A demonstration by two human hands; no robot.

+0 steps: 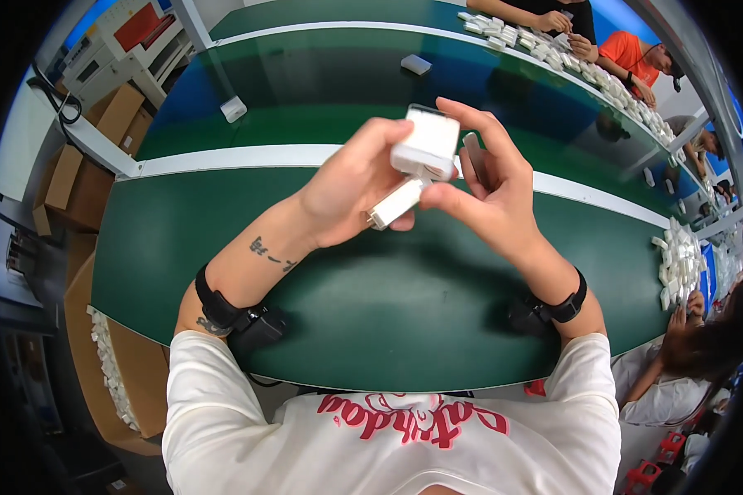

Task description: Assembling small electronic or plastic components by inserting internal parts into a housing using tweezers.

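Note:
Raised over the green bench (pixel 371 297), my left hand (pixel 347 181) is closed around two white pieces. One is a white box-shaped piece (pixel 429 140) with a clear edge, held between thumb and fingers. Below it sits a white power adapter (pixel 396 203), tilted, with small metal prongs at its lower left end. My right hand (pixel 499 190) comes in from the other side, its thumb and forefinger curled close to the box-shaped piece. A thin grey flat strip (pixel 475 161) is tucked in its fingers. How the two white pieces join is blurred.
Beyond a white rail (pixel 239 158), two white pieces lie on the green surface, one the small white block (pixel 416 64). Heaped white pieces (pixel 681 264) stand at the right near a co-worker. An open cardboard box (pixel 124 371) of white pieces is at lower left. Other people work far right.

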